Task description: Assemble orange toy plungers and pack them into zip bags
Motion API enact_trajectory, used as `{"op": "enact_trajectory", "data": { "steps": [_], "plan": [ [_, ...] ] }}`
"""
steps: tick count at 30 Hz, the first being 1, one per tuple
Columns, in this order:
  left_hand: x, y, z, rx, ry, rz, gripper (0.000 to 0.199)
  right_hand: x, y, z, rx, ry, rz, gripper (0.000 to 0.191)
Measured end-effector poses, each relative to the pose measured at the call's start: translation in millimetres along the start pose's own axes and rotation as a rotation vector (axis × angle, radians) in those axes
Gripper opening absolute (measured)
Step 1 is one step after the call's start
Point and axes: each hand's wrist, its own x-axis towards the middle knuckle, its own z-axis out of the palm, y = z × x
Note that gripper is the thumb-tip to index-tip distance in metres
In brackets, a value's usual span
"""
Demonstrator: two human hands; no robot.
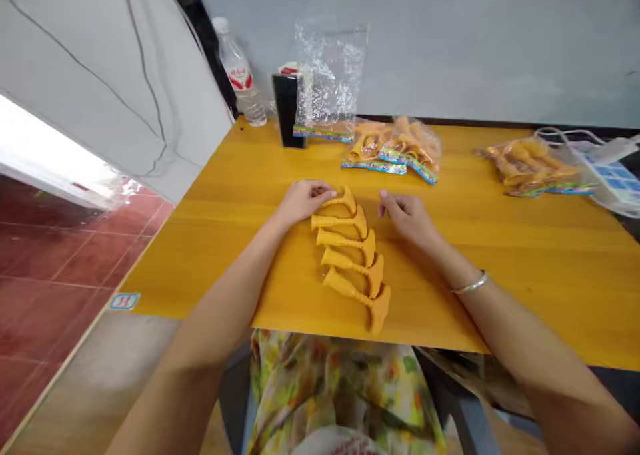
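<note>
Lap: floral-print cloth (340,401) sits just below the table edge.
Left hand (305,201): fingers (325,193) lie extended and gripping nothing, their tips touching the top horn.
Right hand (407,218): fingers (387,205) loosely curled, empty, just beside the row, a silver bangle (469,282) at the wrist.
Horns: five orange moulded-plastic horns (345,238) – smooth, flared at one end, paddle-shaped at the other – lie side by side between the hands.
Table: glossy yellow wood-grain tabletop (500,295).
Beyond: clear plastic bags (393,151) of orange pieces, a water bottle (239,71).
</note>
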Motion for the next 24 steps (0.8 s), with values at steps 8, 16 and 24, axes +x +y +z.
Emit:
{"op": "enact_trajectory", "data": {
  "steps": [8,16,24],
  "plan": [
    [1.8,1.0,1.1,0.063,0.021,0.074,0.041,10.4,23.1,7.7,-0.074,-0.023,-0.035,0.072],
    [-22.9,51.2,-3.6,0.367,-0.184,0.212,0.059,13.7,34.0,10.4,-0.330,-0.093,-0.015,0.053],
    [-65.9,77.2,25.3,0.526,-0.541,0.347,0.112,14.6,28.9,6.8,-0.443,-0.148,-0.001,0.049]
  ]
}}
